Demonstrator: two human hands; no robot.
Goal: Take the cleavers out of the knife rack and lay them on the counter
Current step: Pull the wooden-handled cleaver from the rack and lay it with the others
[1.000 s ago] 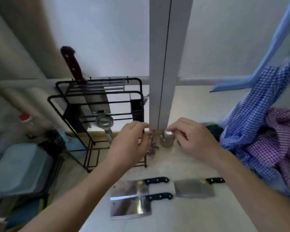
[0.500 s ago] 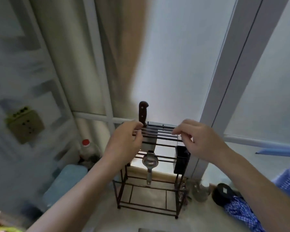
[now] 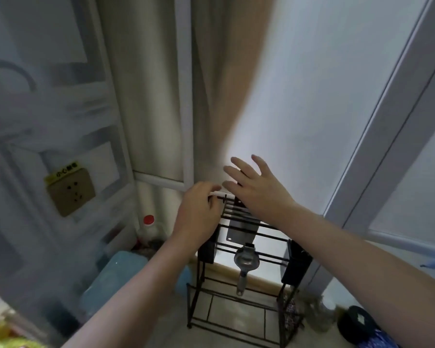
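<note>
A black wire knife rack [image 3: 251, 296] stands on the pale counter [image 3: 161, 330] against the window. One cleaver is still in it, its steel blade [image 3: 241, 229] hanging down between the top bars. My right hand [image 3: 258, 190] hides the handle; it hovers over the rack's top with fingers spread and holds nothing. My left hand [image 3: 199, 213] is at the rack's top left corner with its fingers curled around the top rail. No cleavers on the counter are in view.
A metal strainer [image 3: 245, 259] hangs from the rack's front, between black holders [image 3: 296, 264] at its sides. A blue container [image 3: 116, 280] and a red-capped bottle [image 3: 148, 219] stand to the left. A black round object [image 3: 357, 320] lies at the right, and a wall socket [image 3: 70, 189] is at the left.
The view has swung up, so the three cleavers on the counter have left the frame. My right hand has opened and risen over the cleaver's handle. My left hand stays at the rack's top.
</note>
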